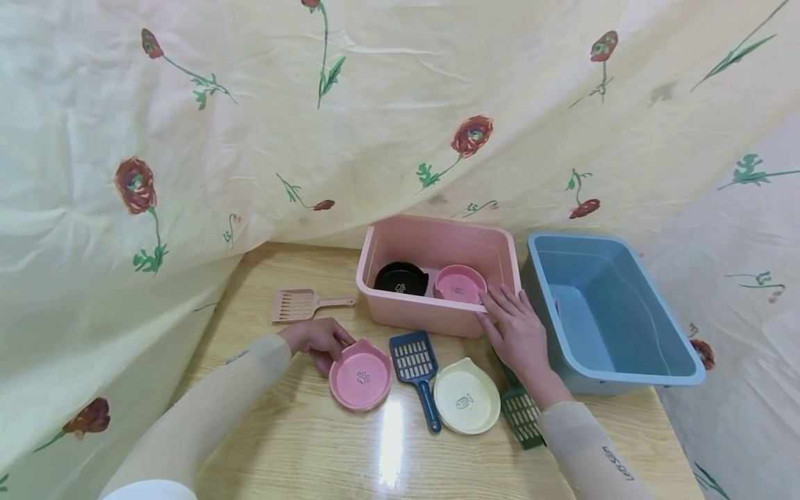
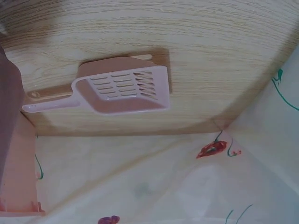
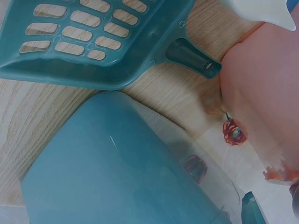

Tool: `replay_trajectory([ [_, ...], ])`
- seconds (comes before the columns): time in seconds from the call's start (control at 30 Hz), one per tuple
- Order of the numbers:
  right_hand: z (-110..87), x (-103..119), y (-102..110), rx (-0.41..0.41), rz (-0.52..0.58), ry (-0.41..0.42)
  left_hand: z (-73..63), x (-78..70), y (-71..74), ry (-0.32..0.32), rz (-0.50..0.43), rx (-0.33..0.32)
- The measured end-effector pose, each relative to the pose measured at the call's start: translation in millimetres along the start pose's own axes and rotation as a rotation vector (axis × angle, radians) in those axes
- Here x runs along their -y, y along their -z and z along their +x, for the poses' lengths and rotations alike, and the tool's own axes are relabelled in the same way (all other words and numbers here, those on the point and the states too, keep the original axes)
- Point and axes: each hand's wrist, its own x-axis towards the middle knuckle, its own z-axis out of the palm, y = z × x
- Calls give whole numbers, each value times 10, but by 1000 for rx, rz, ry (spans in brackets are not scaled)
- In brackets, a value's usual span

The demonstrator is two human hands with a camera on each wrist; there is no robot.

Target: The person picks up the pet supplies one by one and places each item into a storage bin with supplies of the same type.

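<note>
At the left, my left hand (image 1: 321, 342) pinches the ear-shaped upper edge of a pink cat bowl (image 1: 360, 380) with a paw print, over the wooden table. My right hand (image 1: 520, 335) lies with straightened fingers across the front rim of a pink litter box (image 1: 425, 318). Its fingertips reach the right side of another pink bowl (image 1: 459, 281), marked with a fishbone, inside that box. A black bowl (image 1: 398, 276) with a paw print sits to the left of it there. In the left wrist view, a pink slotted litter scoop (image 2: 122, 103) lies past the hand.
A blue litter box (image 1: 600, 326) stands at the right. Between the hands lie a blue litter scoop (image 1: 415, 361) and a cream fishbone bowl (image 1: 467, 396). A green litter scoop (image 3: 135, 60) is under the right forearm. Flowered cloth (image 1: 375, 139) hangs behind the table.
</note>
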Motion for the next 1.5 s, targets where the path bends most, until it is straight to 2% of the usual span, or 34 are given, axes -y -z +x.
replay_trajectory([
  [0.27, 33, 11, -8, -13, 12, 5, -68, 22, 38, -35, 11, -33],
  [0.5, 54, -23, -4, -35, 6, 21, -158, -129, 141, -47, 63, -13],
  [0.77, 60, -55, 26, -52, -3, 17, -340, -481, 288, -37, 120, 8],
  [1.1, -19, -51, 8, -48, 8, 17, -743, -934, 459, -58, 190, 49],
  [1.23, -33, -50, -23, -67, 12, 36, -933, -1199, 550, -55, 239, 50],
  [1.33, -36, -44, -36, -79, 15, 44, -1047, -1440, 619, -45, 273, 17],
  [1.5, -31, -30, -54, -91, 25, 49, -1131, -1859, 710, -73, 345, -46],
])
